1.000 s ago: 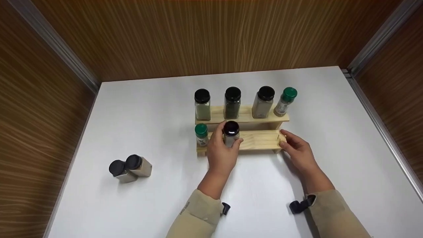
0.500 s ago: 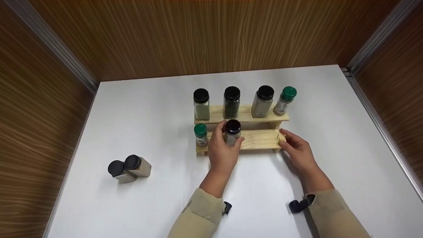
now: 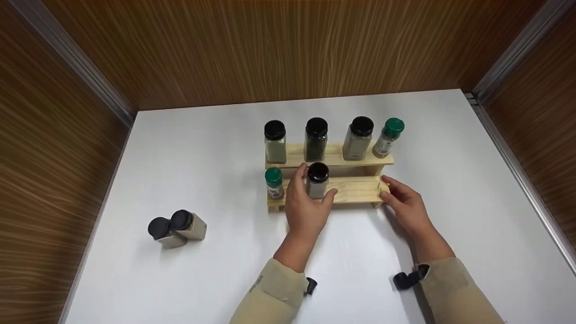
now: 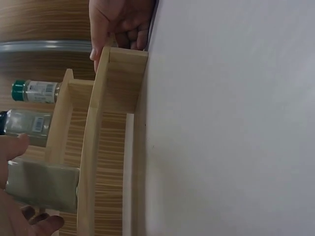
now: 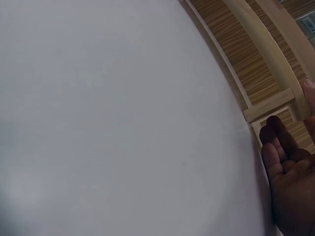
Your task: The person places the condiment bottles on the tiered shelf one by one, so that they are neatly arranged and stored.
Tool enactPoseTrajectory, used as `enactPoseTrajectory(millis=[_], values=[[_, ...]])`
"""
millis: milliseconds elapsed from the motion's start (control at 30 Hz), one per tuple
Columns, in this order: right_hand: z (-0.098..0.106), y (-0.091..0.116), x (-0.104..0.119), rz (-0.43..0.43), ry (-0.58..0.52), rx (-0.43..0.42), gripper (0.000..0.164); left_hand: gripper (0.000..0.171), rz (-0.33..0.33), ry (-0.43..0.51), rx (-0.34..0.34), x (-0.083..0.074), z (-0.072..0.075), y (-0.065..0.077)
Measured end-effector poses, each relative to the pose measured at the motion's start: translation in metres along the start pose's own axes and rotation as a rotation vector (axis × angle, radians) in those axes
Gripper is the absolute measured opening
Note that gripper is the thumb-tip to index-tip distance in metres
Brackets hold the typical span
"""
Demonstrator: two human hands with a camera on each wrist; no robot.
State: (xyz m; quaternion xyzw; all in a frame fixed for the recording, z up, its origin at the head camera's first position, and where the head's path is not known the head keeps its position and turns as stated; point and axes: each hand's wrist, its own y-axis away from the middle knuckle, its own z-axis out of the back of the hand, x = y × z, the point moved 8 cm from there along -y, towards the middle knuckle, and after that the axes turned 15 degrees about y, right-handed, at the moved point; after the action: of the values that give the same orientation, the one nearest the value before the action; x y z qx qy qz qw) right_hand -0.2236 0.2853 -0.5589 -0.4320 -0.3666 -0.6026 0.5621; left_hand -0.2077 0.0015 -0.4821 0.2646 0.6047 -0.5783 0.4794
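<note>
Left hand (image 3: 307,215) sits spread, loose around the jar (image 3: 317,188); right hand (image 3: 408,209) pinches the rack (image 3: 355,189). Jar's likely rigid, slick: grip its sides.

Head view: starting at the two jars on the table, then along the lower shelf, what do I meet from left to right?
Left jar of the pair, right jar of the pair, green-capped jar on the lower shelf, black-capped shelf jar, right hand at the shelf's end.
</note>
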Motion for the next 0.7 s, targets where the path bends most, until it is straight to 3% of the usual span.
enactPoseTrajectory(millis=[200,367,533,700], values=[[-0.001,0.0,0.0,-0.014,-0.014,-0.002,0.045,0.084,-0.103,0.005,-0.006,-0.013,0.005,0.003],[-0.001,-0.001,0.0,-0.022,0.022,0.0,0.045,0.082,-0.215,0.051,-0.012,-0.035,0.012,0.007],[-0.001,-0.001,0.0,-0.008,0.025,0.004,0.046,0.074,-0.334,0.132,-0.066,-0.061,0.031,0.01],[-0.001,-0.001,-0.001,0.0,0.036,0.008,0.047,0.08,-0.408,0.164,-0.15,-0.075,0.058,0.013]])
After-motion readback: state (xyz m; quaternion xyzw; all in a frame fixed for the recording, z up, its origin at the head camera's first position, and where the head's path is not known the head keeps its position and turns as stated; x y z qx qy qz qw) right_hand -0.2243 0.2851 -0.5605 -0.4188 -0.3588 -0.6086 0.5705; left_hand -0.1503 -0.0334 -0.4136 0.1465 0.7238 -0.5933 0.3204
